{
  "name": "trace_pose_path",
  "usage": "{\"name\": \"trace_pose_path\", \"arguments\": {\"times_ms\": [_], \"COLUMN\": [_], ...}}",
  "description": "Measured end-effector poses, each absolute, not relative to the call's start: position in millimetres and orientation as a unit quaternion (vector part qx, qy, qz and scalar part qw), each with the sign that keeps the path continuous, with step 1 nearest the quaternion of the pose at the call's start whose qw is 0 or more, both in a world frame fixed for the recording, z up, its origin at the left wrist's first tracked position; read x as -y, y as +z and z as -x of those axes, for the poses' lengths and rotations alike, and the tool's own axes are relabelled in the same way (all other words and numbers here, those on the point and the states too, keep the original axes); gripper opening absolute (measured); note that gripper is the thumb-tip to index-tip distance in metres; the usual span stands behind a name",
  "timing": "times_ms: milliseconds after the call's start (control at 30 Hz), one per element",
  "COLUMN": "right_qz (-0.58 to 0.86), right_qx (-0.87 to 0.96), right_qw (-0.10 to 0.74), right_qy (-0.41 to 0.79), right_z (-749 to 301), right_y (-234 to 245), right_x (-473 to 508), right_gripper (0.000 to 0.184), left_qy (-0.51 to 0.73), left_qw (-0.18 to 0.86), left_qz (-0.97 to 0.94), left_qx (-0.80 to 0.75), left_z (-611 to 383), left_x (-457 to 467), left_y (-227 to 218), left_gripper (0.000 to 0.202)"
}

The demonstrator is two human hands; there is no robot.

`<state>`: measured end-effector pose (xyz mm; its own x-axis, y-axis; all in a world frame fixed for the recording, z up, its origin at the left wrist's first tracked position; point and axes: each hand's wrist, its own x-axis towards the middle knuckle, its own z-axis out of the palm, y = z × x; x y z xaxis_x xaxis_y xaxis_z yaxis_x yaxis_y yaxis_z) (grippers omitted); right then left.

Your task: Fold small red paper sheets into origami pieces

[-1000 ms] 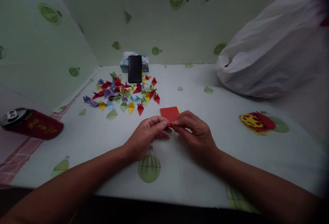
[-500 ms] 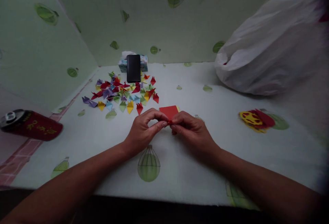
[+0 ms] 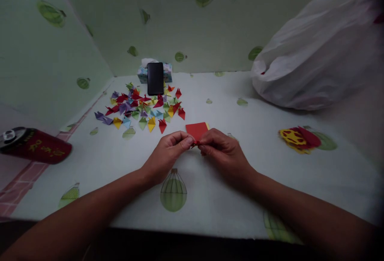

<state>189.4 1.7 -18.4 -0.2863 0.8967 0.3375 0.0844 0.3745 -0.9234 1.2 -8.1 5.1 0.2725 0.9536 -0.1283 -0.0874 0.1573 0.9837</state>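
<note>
A small folded piece of red paper (image 3: 196,143) is pinched between my two hands, mostly covered by the fingertips. My left hand (image 3: 169,152) closes thumb and forefinger on its left end. On the other end, my right hand (image 3: 225,152) grips with thumb and curled fingers. Just beyond the fingers lies a stack of square paper (image 3: 195,129), red on top with a yellow edge showing at the right. Farther left, folded paper cranes (image 3: 144,107) in red, yellow, green, blue and purple are spread in a loose pile.
A black phone (image 3: 155,78) leans on a tissue box (image 3: 143,75) behind the cranes. At far left is a red drink can (image 3: 45,147). Red and yellow cut-out pieces (image 3: 295,138) lie on the right, below a big white plastic bag (image 3: 306,53).
My left fingers have drawn closer together and the thumb has shifted slightly up and left along the red paper. My right hand has hardly moved.
</note>
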Motion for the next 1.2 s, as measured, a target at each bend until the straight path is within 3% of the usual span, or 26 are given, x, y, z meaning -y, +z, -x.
{"name": "trace_pose_path", "arguments": {"times_ms": [133, 333, 467, 1200], "right_qz": [0.373, 0.376, 0.377, 0.364], "right_qx": [0.687, 0.68, 0.662, 0.641], "right_qw": [0.47, 0.464, 0.459, 0.459], "right_qy": [0.41, 0.426, 0.459, 0.495], "right_z": [-190.0, -188.9, -188.2, -188.1], "right_y": [-18.1, -16.5, -16.7, -20.1], "right_x": [-1.9, -0.8, -0.6, -1.0], "right_gripper": [0.007, 0.006, 0.004, 0.003], "left_qy": [0.418, 0.442, 0.458, 0.458], "left_qw": [0.622, 0.498, 0.469, 0.489], "left_qz": [-0.497, -0.596, -0.617, -0.603], "left_qx": [-0.437, -0.449, -0.436, -0.433], "left_z": [-1.5, -0.2, 1.1, 0.9], "left_x": [7.9, 8.0, 6.3, 2.9], "left_y": [6.1, 10.6, 7.1, 8.2], "left_gripper": [0.019, 0.012, 0.008, 0.01]}}
